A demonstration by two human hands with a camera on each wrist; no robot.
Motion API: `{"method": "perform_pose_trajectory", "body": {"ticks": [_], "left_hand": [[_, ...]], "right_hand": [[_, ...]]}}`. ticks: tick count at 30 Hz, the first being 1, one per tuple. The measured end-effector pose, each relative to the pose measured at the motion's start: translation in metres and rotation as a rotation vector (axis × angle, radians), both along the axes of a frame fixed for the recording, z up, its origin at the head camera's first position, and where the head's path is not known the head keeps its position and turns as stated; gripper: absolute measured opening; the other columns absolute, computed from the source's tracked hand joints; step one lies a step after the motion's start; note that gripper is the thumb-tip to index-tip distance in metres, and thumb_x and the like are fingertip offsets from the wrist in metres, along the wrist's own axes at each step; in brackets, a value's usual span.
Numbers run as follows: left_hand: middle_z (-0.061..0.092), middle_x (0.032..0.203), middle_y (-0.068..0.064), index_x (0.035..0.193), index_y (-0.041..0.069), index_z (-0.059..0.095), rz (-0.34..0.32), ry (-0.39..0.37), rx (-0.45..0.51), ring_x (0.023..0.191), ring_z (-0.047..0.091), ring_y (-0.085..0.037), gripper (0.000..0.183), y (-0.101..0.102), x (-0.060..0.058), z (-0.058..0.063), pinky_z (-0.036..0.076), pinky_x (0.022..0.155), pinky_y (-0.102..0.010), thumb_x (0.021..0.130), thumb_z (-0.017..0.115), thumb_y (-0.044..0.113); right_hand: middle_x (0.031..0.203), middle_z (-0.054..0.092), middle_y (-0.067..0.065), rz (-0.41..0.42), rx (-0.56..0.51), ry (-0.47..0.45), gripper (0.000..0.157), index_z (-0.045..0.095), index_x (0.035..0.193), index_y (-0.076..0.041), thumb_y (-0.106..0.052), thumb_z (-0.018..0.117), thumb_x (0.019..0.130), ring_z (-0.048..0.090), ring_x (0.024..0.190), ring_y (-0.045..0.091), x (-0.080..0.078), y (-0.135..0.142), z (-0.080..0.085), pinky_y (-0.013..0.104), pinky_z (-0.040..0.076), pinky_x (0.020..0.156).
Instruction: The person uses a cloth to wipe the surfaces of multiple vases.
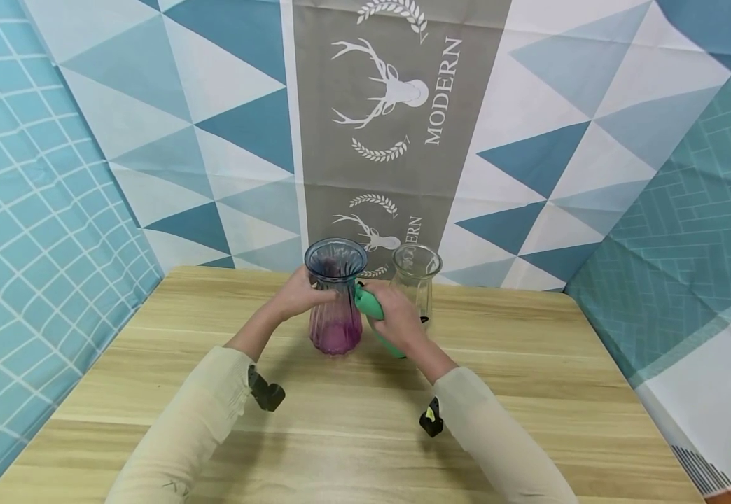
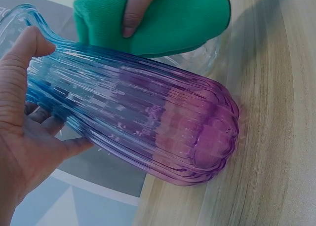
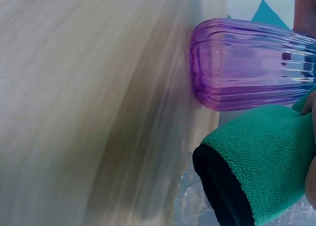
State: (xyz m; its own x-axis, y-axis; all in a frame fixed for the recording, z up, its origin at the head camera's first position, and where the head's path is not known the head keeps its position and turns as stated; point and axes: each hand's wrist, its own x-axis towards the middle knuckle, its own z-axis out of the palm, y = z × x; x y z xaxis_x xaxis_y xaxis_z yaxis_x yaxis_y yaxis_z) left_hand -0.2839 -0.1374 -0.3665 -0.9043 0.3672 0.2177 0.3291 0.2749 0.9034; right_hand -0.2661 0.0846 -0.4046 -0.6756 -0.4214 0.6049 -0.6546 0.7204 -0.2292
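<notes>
A ribbed glass vase [image 1: 335, 308], blue at the flared top and fading to purple at the base, stands upright at the back of the table. My left hand [image 1: 300, 292] grips it below the rim, thumb in front and fingers behind, as the left wrist view shows. In my right hand [image 1: 397, 315] is a green cloth [image 2: 168, 21] with a dark edge, bunched between thumb and fingers. It lies against the vase's right side, near the neck. Part of the cloth hangs below that hand. Behind my right hand stands a clear glass vase [image 1: 417, 262], partly hidden.
The wooden table [image 1: 340, 448] ends at a patterned backdrop [image 1: 227, 161] just behind the vases. A blue tiled-print sheet [image 1: 19, 182] hangs along the left side, and a teal sheet [image 1: 693, 210] along the right. Dark camera mounts [image 1: 267, 392] sit at both wrists.
</notes>
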Motion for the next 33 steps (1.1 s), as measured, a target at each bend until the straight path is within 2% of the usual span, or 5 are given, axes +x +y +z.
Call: {"method": "perform_pose_trajectory", "body": {"ticks": [10, 17, 21, 26, 33], "left_hand": [[0.046, 0.136, -0.02, 0.139, 0.005, 0.035, 0.002, -0.002, -0.006, 0.13, 0.04, -0.035, 0.071, 0.0, 0.0, -0.001, 0.032, 0.11, -0.053, 0.076, 0.069, 0.007], [0.046, 0.136, -0.021, 0.139, 0.004, 0.035, 0.006, -0.009, 0.007, 0.131, 0.039, -0.036, 0.07, 0.0, 0.0, 0.0, 0.031, 0.111, -0.052, 0.077, 0.068, 0.005], [0.048, 0.134, -0.022, 0.138, 0.003, 0.037, 0.014, -0.005, -0.003, 0.129, 0.041, -0.036, 0.069, 0.0, 0.0, 0.0, 0.033, 0.109, -0.052, 0.077, 0.069, 0.006], [0.048, 0.134, -0.021, 0.138, 0.004, 0.036, 0.022, -0.002, -0.027, 0.129, 0.041, -0.036, 0.069, 0.0, 0.002, 0.001, 0.033, 0.109, -0.052, 0.077, 0.069, 0.008], [0.048, 0.133, -0.022, 0.139, 0.004, 0.035, 0.009, 0.004, -0.018, 0.128, 0.042, -0.036, 0.069, 0.0, 0.002, 0.0, 0.034, 0.108, -0.053, 0.078, 0.068, 0.008]], "right_hand": [[0.112, 0.064, 0.001, -0.043, 0.203, -0.186, 0.048, 0.056, 0.12, -0.017, -0.008, 0.07, 0.075, 0.059, 0.099, 0.021, 0.001, 0.007, -0.016, 0.041, 0.052, 0.079], [0.116, 0.064, 0.002, -0.052, 0.299, -0.22, 0.053, 0.056, 0.122, -0.017, -0.007, 0.072, 0.072, 0.059, 0.101, 0.024, 0.0, 0.009, -0.022, 0.042, 0.049, 0.088], [0.117, 0.063, 0.003, -0.041, 0.34, -0.25, 0.053, 0.055, 0.123, -0.017, -0.008, 0.071, 0.073, 0.058, 0.104, 0.026, 0.0, 0.01, -0.027, 0.044, 0.049, 0.086], [0.121, 0.061, 0.003, -0.029, 0.339, -0.316, 0.05, 0.054, 0.123, -0.016, -0.007, 0.068, 0.076, 0.056, 0.106, 0.025, 0.0, 0.01, -0.033, 0.044, 0.051, 0.083], [0.114, 0.063, 0.0, -0.039, 0.398, -0.326, 0.046, 0.055, 0.12, -0.02, -0.011, 0.068, 0.077, 0.058, 0.101, 0.022, 0.0, 0.011, -0.039, 0.041, 0.053, 0.078]]}}
